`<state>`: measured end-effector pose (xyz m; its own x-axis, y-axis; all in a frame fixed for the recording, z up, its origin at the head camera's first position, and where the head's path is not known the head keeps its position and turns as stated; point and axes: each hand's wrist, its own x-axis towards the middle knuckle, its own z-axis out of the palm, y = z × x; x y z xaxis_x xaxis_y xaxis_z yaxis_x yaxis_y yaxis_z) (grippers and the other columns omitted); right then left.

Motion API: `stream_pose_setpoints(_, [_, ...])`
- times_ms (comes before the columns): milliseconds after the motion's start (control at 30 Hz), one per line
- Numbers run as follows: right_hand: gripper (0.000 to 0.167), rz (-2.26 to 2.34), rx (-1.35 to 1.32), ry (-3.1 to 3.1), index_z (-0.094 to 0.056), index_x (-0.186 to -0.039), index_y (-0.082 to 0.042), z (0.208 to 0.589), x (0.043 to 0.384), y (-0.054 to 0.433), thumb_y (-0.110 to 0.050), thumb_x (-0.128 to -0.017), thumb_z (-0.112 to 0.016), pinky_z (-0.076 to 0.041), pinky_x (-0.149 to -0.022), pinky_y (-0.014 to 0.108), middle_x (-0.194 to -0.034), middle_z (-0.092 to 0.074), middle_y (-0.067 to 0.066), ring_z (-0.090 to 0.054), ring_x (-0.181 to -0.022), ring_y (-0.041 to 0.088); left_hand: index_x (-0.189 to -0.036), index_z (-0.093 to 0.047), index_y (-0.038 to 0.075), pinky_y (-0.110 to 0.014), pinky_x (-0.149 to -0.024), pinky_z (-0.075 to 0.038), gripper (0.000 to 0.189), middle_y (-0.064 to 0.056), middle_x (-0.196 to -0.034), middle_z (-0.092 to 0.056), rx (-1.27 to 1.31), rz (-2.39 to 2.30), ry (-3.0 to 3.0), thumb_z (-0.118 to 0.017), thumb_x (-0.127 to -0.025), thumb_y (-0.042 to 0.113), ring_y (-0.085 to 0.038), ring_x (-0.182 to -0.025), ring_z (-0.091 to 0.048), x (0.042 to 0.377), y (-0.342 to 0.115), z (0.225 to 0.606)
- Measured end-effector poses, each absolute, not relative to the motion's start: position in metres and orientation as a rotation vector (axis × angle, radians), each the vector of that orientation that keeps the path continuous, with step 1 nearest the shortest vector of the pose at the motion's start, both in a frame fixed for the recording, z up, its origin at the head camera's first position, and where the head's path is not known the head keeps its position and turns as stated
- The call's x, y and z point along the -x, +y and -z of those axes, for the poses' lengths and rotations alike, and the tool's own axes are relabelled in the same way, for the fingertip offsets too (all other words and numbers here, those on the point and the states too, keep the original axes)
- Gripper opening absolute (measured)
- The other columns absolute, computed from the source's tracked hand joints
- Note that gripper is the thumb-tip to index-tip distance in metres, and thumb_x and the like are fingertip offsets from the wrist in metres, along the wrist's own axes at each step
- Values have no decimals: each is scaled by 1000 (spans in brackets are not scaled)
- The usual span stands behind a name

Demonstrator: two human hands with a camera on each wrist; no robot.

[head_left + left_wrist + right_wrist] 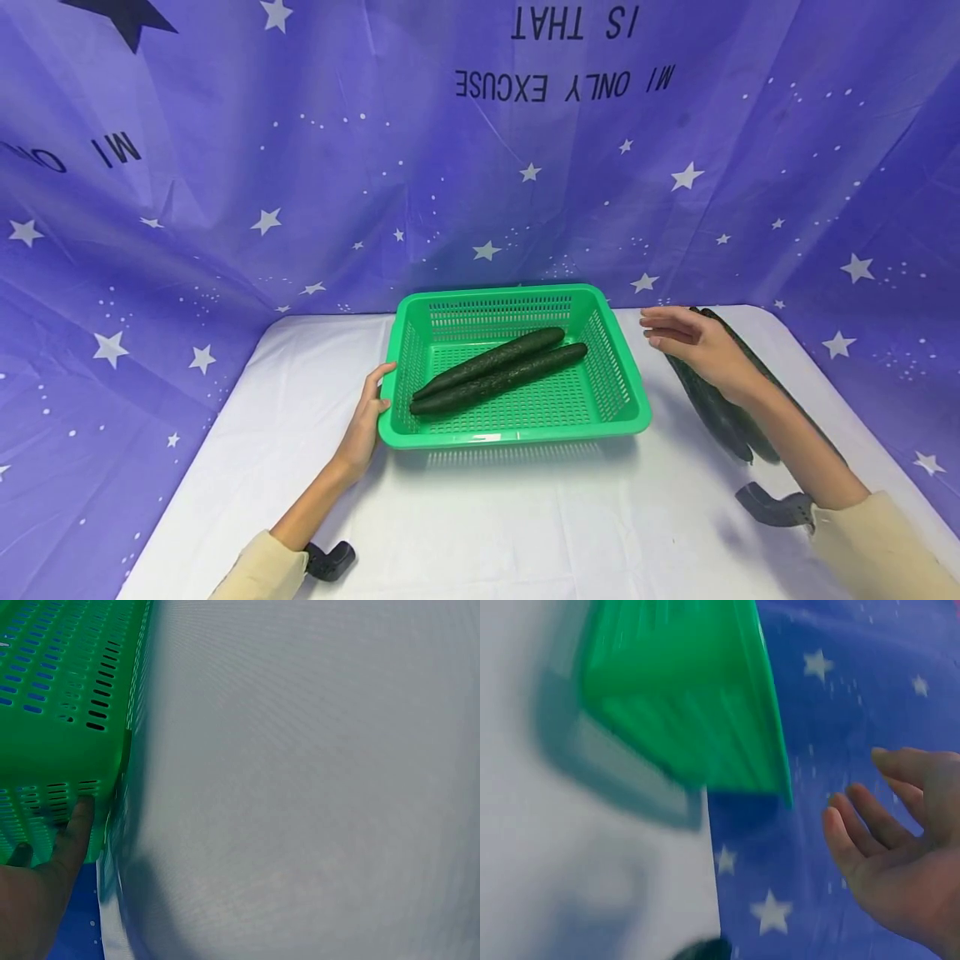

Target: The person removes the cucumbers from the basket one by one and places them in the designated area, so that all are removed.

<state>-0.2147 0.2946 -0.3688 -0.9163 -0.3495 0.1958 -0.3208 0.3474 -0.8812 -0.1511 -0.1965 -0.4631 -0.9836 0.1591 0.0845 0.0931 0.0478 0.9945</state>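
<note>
A green plastic basket (517, 440) with slotted walls stands on the white table, and two long dark green cucumbers (498, 379) lie side by side inside it. At its left end my left hand (365, 421) touches the rim. In the left wrist view, straight fingers (75, 832) press against the basket's outer wall (60, 761). To the right of the basket, apart from it, my right hand (697, 346) hovers with loosely bent fingers and nothing held. Under that hand and forearm lie several more cucumbers (712, 408), partly hidden by them.
A white cloth covers the table (510, 533). Behind and around it hangs a purple-blue curtain (420, 192) printed with stars and lettering. Each wrist carries a black camera mount (330, 562), close over the tabletop.
</note>
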Motion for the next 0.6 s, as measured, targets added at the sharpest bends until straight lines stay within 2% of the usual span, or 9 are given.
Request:
stream_pose_setpoints(67, [48, 1636, 690, 2486, -48, -143, 2, 367, 217, 279, -12, -98, -62, -49, -91, 26, -136, -56, 17, -58, -120, 22, -155, -20, 12, -21, -99, -30, 61, -13, -162, -4, -270, -2123, 2238, -25, -94, 10, -33, -138, -17, 152, -197, 464])
stream_pose_setpoints(133, [50, 1607, 746, 2421, -48, -143, 2, 368, 220, 264, -12, -98, -63, -49, -93, 28, -138, -52, 23, -55, -124, 31, -155, -20, 12, -21, -98, -32, 61, -13, -161, -4, -269, -2128, 2237, -25, -94, 10, -33, -137, -20, 152, -197, 464])
stream_pose_setpoints(233, [49, 1565, 794, 2350, -51, -141, -1, 370, 226, 243, -13, -96, -65, -49, -93, 30, -138, -54, 19, -52, -125, 36, -155, -20, 12, -23, -97, -34, 62, -13, -161, -5, -259, -2130, 2238, -25, -94, 10, -34, -134, -24, 152, -196, 464])
stream_pose_setpoints(333, [46, 1543, 828, 2279, -55, -139, -5, 377, 233, 225, -12, -95, -67, -49, -94, 34, -137, -56, 15, -51, -126, 38, -155, -20, 13, -26, -102, -29, 62, -12, -162, -4, -249, -2125, 2242, -26, -94, 10, -32, -138, -19, 152, -196, 464])
stream_pose_setpoints(433, [46, 1526, 843, 2219, -55, -139, -5, 385, 241, 211, -11, -95, -68, -48, -96, 37, -139, -54, 18, -49, -127, 43, -155, -21, 13, -26, -104, -24, 62, -11, -163, -2, -248, -2123, 2241, -26, -94, 10, -30, -141, -14, 152, -195, 464])
stream_pose_setpoints(600, [47, 1450, 868, 2211, -54, -139, -1, 395, 251, 191, -11, -95, -67, -46, -99, 44, -140, -52, 25, -48, -128, 43, -155, -20, 12, -24, -95, -37, 62, -14, -161, -5, -246, -2128, 2244, -26, -94, 10, -33, -127, -32, 152, -196, 463])
